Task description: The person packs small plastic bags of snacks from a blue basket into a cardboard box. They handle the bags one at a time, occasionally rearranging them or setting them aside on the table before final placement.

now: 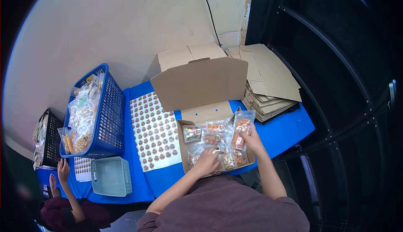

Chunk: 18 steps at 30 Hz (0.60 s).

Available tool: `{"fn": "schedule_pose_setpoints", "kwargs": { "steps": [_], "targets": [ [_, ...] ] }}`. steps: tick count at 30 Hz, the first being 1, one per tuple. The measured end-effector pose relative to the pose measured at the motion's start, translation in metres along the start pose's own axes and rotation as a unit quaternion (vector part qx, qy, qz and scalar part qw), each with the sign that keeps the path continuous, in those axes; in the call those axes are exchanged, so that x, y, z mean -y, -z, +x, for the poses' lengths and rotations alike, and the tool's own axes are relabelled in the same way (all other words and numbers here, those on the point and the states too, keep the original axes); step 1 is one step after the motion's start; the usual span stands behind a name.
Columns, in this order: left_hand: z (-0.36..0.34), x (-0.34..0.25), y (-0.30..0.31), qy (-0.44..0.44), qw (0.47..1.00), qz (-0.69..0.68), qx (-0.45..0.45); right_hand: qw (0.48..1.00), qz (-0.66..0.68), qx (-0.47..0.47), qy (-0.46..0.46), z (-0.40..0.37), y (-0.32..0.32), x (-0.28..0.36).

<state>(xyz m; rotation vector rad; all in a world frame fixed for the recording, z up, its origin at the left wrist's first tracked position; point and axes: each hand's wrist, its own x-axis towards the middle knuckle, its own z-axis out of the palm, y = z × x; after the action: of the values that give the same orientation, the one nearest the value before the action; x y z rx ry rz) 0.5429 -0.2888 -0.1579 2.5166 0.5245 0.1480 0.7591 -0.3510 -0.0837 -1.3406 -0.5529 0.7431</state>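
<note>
An open cardboard box [181,146] with its lid [199,85] raised stands before me, filled with several clear snack packets. My right hand [247,138] grips a clear packet of orange snacks [244,120] with a round sticker, at the box's right side. Over the front middle of the box, my left hand [208,161] rests on the packets, its fingers bent; what lies under the fingertips is partly hidden. A small packet of mixed-colour pieces [192,133] lies in the back left corner, beside a packet of brown snacks [212,137].
Flattened cardboard boxes [273,74] are stacked back right. Left of the box lies a sheet of round stickers [155,135]. A blue basket [110,114] full of packets, a pale green tray [112,190] and a black basket [53,137] stand farther left, near another person's hands [63,171].
</note>
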Motion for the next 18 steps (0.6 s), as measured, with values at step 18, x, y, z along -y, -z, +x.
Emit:
{"fn": "schedule_pose_setpoints", "kwargs": {
  "steps": [18],
  "targets": [
    [0.057,0.046,0.034,0.106,0.989,0.092,-0.057,0.935,-0.268,0.183,-0.139,0.008,0.069,-0.032]
  ]
}}
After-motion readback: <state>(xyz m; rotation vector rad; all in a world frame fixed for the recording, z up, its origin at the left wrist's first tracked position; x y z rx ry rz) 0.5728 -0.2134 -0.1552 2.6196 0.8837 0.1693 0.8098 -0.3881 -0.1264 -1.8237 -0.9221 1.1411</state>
